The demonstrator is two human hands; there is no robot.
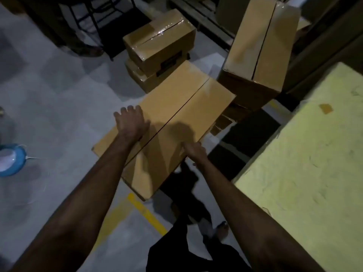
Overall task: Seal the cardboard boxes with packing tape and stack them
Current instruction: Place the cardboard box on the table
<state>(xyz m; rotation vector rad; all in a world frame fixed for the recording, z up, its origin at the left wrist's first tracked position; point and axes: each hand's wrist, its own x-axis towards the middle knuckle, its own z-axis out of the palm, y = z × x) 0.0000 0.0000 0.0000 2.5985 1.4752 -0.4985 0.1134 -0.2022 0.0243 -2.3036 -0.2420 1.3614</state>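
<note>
**Cardboard box [176, 118] gripped at 2 edges above a grey floor [59, 95]**

Surroundings: just beyond the far end of the box, 2 taped boxes [159, 42] stacked 1 on the other, glossy tape along the upper seam. To the right, near the far right corner, a tall stack [261, 48] topped by a larger box with a dark centre seam. At the right edge of view, a pale yellow-green surface [304, 173], scuffed, with 1 small brown patch. At the left edge, a blue round object [11, 160], partly cut off. Behind, a dark metal frame [94, 22].

Surface and room: dim interior; smooth grey floor with a painted yellow line [145, 213] passing under the near corner of the box. Below, dark trousers and 1 foot [222, 230].

Hands: left hand [131, 122] palm-down on the top panel, fingers spread and bent over the long left edge. Right hand [193, 153] clasping the long right edge, thumb on top, fingers hidden beneath. Box lying lengthwise away from the viewer, centre seam dark from end to end; tape on it not discernible.
</note>
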